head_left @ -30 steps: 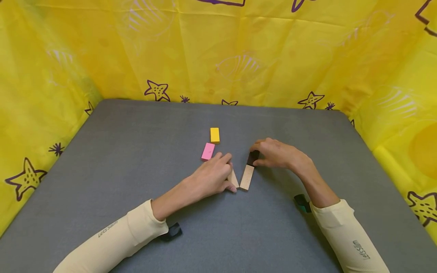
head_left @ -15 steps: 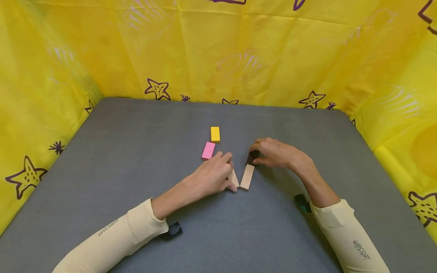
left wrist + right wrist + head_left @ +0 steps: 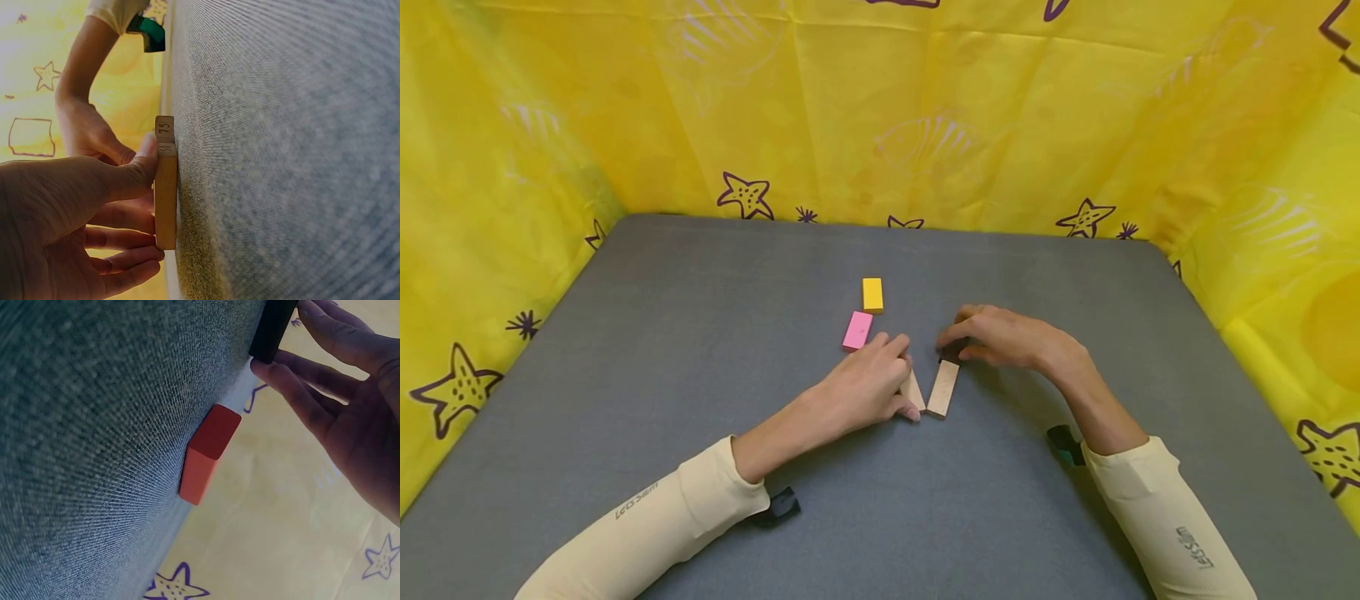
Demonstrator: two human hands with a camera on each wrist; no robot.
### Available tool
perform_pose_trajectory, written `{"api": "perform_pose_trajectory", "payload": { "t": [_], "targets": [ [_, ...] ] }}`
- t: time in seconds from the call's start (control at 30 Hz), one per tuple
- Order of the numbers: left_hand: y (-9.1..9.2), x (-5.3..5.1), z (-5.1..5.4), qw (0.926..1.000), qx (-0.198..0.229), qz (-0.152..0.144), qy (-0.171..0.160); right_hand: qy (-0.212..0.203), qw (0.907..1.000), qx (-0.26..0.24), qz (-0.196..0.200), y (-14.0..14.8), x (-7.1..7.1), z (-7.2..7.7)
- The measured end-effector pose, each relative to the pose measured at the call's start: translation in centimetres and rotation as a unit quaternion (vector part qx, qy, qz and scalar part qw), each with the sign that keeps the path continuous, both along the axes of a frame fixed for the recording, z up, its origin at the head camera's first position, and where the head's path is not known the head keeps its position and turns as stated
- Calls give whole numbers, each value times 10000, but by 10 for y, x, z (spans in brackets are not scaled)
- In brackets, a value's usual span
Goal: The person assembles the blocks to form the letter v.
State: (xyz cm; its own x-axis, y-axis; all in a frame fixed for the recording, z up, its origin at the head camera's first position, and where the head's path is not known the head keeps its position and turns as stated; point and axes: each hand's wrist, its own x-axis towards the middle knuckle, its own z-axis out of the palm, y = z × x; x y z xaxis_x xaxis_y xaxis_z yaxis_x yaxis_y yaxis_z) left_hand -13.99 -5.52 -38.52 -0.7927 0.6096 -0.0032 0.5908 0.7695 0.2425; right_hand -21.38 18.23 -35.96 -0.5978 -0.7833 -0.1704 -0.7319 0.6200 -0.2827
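from my seat i read the step in hand as lining up blocks end to end on the gray tabletop (image 3: 700, 333). my left hand (image 3: 863, 387) pinches the left wooden block (image 3: 913, 392) lengthwise, thumb at its near end and fingers at the far end, as the left wrist view shows. my right hand (image 3: 1006, 335) is drawn narrow around the dark block (image 3: 273, 331), thumb on one side and fingers on the other.

the dark block sits just past the far end of the right wooden block (image 3: 943, 389), roughly in line with it; the fingers cover much of it, so i can't tell whether the two ends are fully flush. the wooden blocks make a v, their near ends meeting or very nearly so. the pink block (image 3: 857, 331) lies just beside my left fingers, with the yellow block (image 3: 872, 295) beyond it, close to its far corner; neither is held.

to my eye the dark block is almost placed. the next move likely calls for squaring it against the wood, then easing my right fingers off without dragging it. i'd keep my left pinch steady meanwhile, since a small nudge could spread the v.
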Motion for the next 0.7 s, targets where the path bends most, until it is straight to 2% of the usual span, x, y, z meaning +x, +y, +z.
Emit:
{"api": "perform_pose_trajectory", "payload": {
  "t": [0.7],
  "targets": [
    [1, 0, 0, 9999, -22, 52, -95, -90, 9999, 13, 54, 1, 0, 0]
  ]
}}
